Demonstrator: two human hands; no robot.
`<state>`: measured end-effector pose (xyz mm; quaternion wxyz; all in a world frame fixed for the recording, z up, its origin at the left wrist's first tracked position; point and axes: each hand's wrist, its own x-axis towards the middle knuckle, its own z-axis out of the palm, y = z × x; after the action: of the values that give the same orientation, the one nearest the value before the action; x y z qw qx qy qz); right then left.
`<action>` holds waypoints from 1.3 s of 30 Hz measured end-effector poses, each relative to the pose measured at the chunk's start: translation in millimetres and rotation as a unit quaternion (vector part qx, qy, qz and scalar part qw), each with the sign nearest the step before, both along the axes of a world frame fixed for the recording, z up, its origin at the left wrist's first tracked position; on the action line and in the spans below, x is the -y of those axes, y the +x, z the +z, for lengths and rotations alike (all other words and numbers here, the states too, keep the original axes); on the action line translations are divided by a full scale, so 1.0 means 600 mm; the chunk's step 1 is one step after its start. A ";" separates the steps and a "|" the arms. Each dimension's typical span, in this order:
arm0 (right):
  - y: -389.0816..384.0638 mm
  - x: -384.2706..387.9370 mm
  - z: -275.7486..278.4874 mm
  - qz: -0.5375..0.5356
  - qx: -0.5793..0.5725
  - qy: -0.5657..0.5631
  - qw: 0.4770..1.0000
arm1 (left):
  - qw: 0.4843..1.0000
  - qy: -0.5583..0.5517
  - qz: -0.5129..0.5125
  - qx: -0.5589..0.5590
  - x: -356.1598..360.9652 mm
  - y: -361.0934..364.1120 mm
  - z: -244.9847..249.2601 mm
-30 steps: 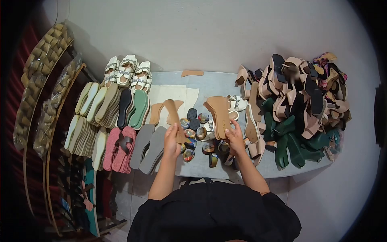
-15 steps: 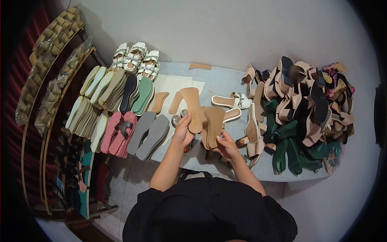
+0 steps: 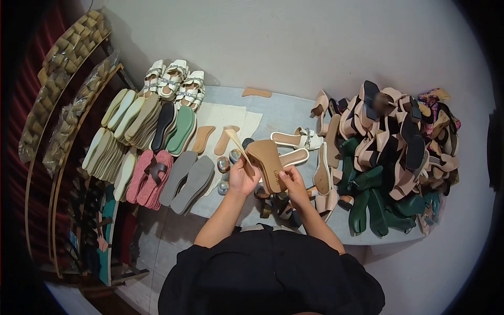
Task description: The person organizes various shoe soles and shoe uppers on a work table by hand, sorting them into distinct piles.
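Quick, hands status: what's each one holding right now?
Left hand: closed on the thin tan insole, seen edge-on.
Right hand: closed on the broad tan insole.

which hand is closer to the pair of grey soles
Left. The left hand sits just right of the grey soles; the right hand is farther right, both holding insoles.

Item: person, viewed from above.
Garment: black top [image 3: 273, 275], plain, loose, soft folds across shoulders.
Sleeves: short, wide, ending near elbows.
Forearms: uncovered.
Left hand [image 3: 242, 178], right hand [image 3: 294, 185]: both hands bare.
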<state>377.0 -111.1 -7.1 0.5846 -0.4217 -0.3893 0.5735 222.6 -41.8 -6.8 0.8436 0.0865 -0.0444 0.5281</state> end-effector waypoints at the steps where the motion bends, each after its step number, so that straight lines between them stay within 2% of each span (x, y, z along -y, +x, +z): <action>1: 0.003 0.001 -0.002 -0.017 0.011 0.000 1.000 | 0.998 0.008 -0.011 0.066 -0.002 0.005 -0.008; 2: 0.007 0.003 -0.004 -0.034 0.022 -0.001 0.999 | 1.000 -0.015 0.012 0.019 -0.001 0.008 -0.016; 4: 0.009 0.012 0.009 -0.066 0.021 -0.006 0.998 | 0.994 -0.063 0.057 -0.075 0.015 0.019 0.025; 7: 0.018 0.019 0.013 -0.059 0.002 0.011 0.998 | 0.996 -0.036 0.061 -0.045 0.015 0.019 0.019; 8: 0.019 0.018 0.012 -0.055 0.011 0.021 0.998 | 0.998 -0.043 0.051 -0.021 0.003 0.011 -0.019; 11: 0.019 0.007 -0.010 -0.055 0.023 0.035 0.998 | 0.999 0.003 0.013 0.032 0.012 0.016 -0.007; 14: 0.018 0.004 -0.015 -0.073 0.053 0.012 0.996 | 0.997 -0.014 0.050 -0.055 0.020 0.016 0.007; 17: 0.019 0.010 -0.001 -0.075 -0.015 -0.003 0.997 | 0.983 -0.051 0.100 -0.147 0.033 0.020 0.056; 20: 0.019 0.015 0.017 -0.055 -0.016 0.001 0.998 | 0.991 -0.056 0.070 -0.101 0.022 -0.002 0.011; 23: 0.011 0.012 0.010 -0.029 -0.031 -0.043 0.998 | 0.991 -0.031 0.099 -0.083 0.016 0.005 -0.007; 26: 0.001 0.009 -0.009 -0.041 -0.035 -0.066 0.996 | 0.988 -0.028 0.113 -0.097 0.029 0.019 0.032; 33: -0.004 0.003 -0.015 -0.037 0.014 -0.028 0.999 | 0.991 0.006 0.104 -0.086 0.027 0.019 0.021; 39: 0.000 0.004 -0.016 0.056 -0.042 -0.079 0.994 | 0.992 0.016 0.099 -0.077 0.029 0.027 0.015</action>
<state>376.8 -113.5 -16.9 0.5326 -0.4194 -0.3407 0.6514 239.0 -59.1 1.9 0.7869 0.1443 0.0213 0.5996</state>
